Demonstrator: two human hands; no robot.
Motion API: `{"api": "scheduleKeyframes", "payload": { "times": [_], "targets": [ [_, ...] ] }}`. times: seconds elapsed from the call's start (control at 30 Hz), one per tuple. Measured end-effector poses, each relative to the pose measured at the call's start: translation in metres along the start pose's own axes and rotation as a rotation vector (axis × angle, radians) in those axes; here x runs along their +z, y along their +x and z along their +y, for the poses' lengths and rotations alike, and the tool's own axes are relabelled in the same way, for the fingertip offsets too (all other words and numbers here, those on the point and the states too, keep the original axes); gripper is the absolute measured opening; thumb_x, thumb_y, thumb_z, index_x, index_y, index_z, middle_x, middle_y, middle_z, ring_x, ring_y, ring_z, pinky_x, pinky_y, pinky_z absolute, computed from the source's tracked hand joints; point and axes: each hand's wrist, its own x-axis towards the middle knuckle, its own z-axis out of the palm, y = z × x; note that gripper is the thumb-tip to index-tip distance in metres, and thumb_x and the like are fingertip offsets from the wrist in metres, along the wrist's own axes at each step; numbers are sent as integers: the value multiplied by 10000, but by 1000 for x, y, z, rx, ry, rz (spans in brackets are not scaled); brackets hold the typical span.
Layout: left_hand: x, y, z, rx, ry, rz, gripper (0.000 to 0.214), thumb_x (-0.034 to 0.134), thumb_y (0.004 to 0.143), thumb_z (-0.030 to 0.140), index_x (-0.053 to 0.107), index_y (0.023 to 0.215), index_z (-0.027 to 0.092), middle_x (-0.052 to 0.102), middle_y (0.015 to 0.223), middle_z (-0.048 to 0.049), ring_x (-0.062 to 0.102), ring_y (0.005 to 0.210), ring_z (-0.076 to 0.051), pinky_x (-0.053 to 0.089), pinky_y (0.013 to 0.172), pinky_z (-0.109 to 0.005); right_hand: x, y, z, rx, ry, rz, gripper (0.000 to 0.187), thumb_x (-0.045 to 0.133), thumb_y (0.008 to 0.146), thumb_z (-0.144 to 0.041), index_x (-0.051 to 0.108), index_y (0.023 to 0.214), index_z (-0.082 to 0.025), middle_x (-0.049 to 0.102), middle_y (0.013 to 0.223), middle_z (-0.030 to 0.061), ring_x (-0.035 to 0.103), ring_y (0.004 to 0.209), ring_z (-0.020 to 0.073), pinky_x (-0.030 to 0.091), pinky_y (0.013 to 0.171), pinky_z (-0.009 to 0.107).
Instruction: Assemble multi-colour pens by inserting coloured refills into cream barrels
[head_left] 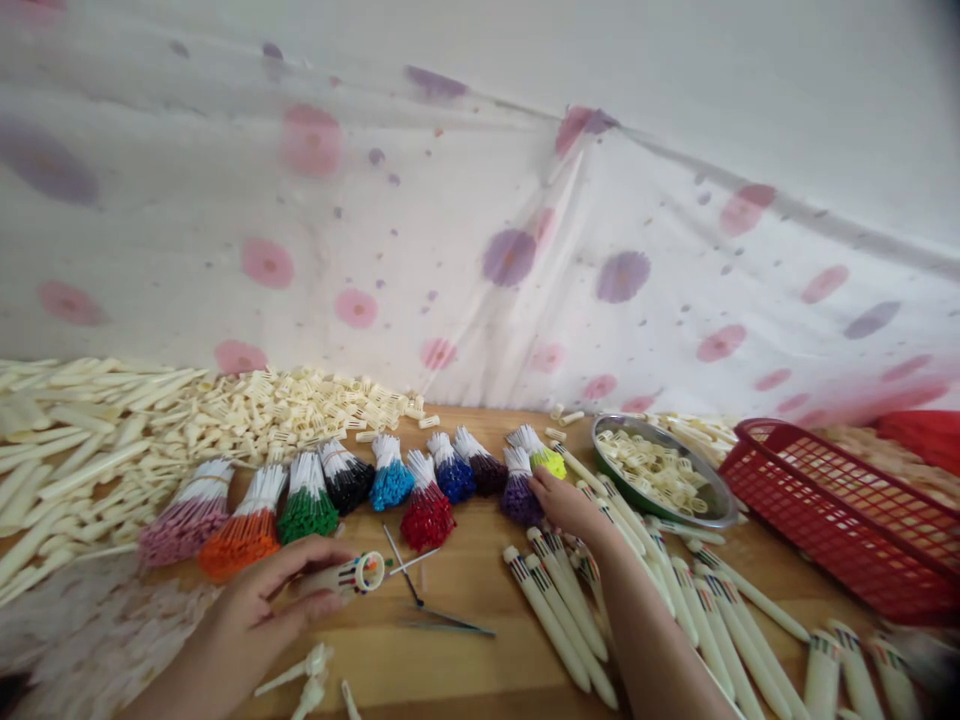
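My left hand (289, 590) is closed around a cream multicolour pen barrel (341, 577), its open round end facing right with coloured pieces showing inside. At the purple-tipped refill bundle (519, 490) and the yellow-tipped refill bundle (541, 452), my right hand (564, 500) has its fingers drawn together; what they grip, if anything, I cannot make out. More tied refill bundles stand in a row to the left, among them a red one (427, 505), a green one (307, 500) and an orange one (244, 525). Tweezers (450, 625) and loose refills (414, 562) lie between my hands.
Cream pen barrels and small slotted parts (300, 410) are heaped at the back left. On the right are a metal bowl (720, 510) of slotted pieces, a red plastic basket (832, 530) and rows of pens (551, 625). A spotted plastic sheet (450, 250) covers the wall behind.
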Motion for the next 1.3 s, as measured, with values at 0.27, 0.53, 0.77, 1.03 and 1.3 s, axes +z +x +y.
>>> {"api": "scheduleKeyframes", "payload": {
  "times": [0.27,0.53,0.77,1.03,1.3],
  "targets": [
    [3,2,0,-9,-37,1,218,714,668,325,714,883,292,760,915,12,695,894,-205,527,798,-230,-12,-16,5,-32,421,-244,242,499,918,-319,561,1062,-135,622,953,44,623,762,144,533,665,318],
    [3,-1,11,-3,-18,24,206,709,654,305,724,854,257,762,874,-12,699,870,-227,546,769,-264,-1,-10,-14,-116,291,-81,210,522,903,-305,578,1025,-144,606,1015,50,601,859,171,502,755,367],
    [1,-1,12,41,-28,17,201,682,688,244,720,881,283,757,894,12,693,881,-199,538,775,-236,-5,-20,-24,-235,167,7,210,517,791,-135,529,583,-168,579,711,12,548,670,145,425,647,267],
    [-3,-7,5,127,-11,-136,273,556,831,303,672,1077,299,746,899,-10,674,758,-160,529,718,-225,-51,-77,-54,-395,386,54,263,366,918,-311,597,849,-206,665,715,18,612,599,153,467,574,255],
    [-3,-8,8,131,-19,-214,316,438,909,319,609,1174,301,711,805,10,548,559,-96,458,519,-153,-57,-105,-71,-668,430,358,132,528,868,-242,659,857,-234,668,719,-4,620,607,126,464,557,208]
  ]
}}
